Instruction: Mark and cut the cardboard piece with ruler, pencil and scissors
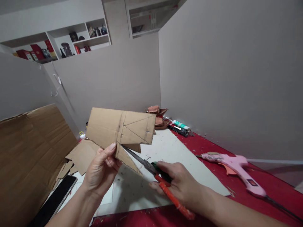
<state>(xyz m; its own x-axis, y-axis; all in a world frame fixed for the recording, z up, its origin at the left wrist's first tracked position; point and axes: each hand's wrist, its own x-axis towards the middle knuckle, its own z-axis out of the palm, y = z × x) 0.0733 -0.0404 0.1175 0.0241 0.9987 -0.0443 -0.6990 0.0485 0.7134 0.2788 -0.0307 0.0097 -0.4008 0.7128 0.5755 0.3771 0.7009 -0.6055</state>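
Observation:
My left hand [101,168] pinches a piece of cardboard [106,124] at its lower edge, thumb on top and fingers underneath. Dark lines are drawn on the piece, among them a triangle at its right half. In my right hand [177,176] is a pair of scissors [144,162] with one green and one red handle. The blade tips lie at a cut in the cardboard, close to my left thumb. A pointed flap hangs below the cut, and part of another brown piece shows behind it. Both are held above a white board [189,167].
A pink glue gun [233,160] lies on the red tablecloth at right. Farther back are a black cutter [178,130], a green-and-white tube [181,125] and a brown model [161,118]. Cardboard scraps [82,154], a phone [55,200] and a large cardboard sheet [33,157] are at left.

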